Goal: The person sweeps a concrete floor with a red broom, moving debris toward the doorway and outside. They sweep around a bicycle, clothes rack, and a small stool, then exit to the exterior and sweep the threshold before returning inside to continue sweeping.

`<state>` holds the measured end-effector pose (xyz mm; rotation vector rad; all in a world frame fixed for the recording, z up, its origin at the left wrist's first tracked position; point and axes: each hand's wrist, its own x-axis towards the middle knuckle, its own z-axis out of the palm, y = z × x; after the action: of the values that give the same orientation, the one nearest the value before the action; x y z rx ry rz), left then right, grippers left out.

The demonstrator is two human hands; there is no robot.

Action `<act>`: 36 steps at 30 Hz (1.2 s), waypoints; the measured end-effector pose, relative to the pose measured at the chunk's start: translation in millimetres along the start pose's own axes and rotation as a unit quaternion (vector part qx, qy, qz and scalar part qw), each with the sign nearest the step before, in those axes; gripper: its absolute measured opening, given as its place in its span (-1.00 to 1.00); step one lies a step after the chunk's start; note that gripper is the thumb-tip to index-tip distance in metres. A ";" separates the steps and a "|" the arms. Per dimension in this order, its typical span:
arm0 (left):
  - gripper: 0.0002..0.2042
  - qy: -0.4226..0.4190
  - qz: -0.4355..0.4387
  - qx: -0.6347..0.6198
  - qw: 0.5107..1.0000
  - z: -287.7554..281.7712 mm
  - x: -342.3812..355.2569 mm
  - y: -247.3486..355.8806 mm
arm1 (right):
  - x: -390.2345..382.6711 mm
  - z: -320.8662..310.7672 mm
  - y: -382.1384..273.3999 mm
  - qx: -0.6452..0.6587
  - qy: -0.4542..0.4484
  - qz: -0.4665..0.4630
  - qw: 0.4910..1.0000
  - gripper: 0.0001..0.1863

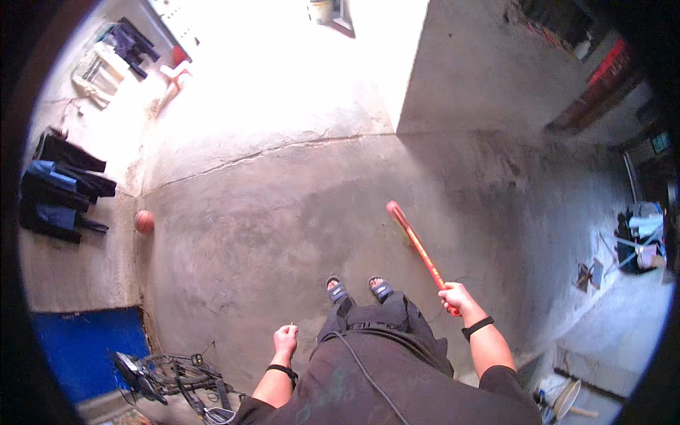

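Observation:
My right hand (456, 296) is wrapped round the near end of a long orange-red stick-like tool (423, 253). The tool slants forward and left over the concrete floor, and its far end is thicker, reddish and rounded; its exact kind is not clear. My left hand (285, 341) is closed beside my left hip, away from the tool. Whatever its fingers may hold is too small to make out. Dark bands circle both wrists.
A basketball (144, 222) lies by the left wall, where dark clothes (64, 188) hang. A bicycle (180, 375) stands at the lower left, near a blue panel (88, 347). A wall corner (398, 131) juts out ahead. Household items (641, 237) crowd the right side.

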<state>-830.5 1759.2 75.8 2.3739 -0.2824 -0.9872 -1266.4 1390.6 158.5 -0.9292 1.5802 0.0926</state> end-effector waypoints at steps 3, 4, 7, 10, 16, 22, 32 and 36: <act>-0.75 -0.015 0.016 -0.008 1.000 -25.8 33.7 7.4 | -21.4 27.3 13.3 0.070 0.027 0.004 0.997 -0.87; -0.76 -0.013 0.042 0.007 0.999 -33.1 41.4 9.4 | -24.0 35.2 19.0 0.093 0.046 0.003 0.995 -0.84; -0.77 -0.037 0.026 -0.028 0.999 -51.0 58.0 13.3 | -19.6 52.6 45.3 0.158 0.106 0.021 0.982 -0.87; -0.77 -0.048 0.034 -0.010 0.998 -61.7 70.0 16.8 | -2.8 55.2 74.3 0.190 0.147 0.055 0.969 -0.88; -0.76 -0.078 0.047 0.006 0.996 -72.0 85.0 12.3 | 48.6 71.0 91.6 0.256 0.209 0.130 0.935 -0.96; -0.75 -0.090 0.066 0.010 0.994 -76.1 100.0 10.9 | 64.6 130.7 38.7 0.231 0.093 0.100 0.964 -0.86; -0.76 -0.098 0.087 0.009 0.991 -74.2 110.4 24.6 | -6.6 110.9 24.2 0.174 0.054 0.035 0.983 -0.95; -0.77 -0.083 0.067 0.052 0.993 -75.4 110.8 29.4 | -13.8 110.5 35.4 0.208 0.099 0.063 0.971 -0.96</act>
<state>-698.3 1722.7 70.7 2.3318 -0.5608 -1.1322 -1200.2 1481.4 126.5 -0.5216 1.7533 -0.2421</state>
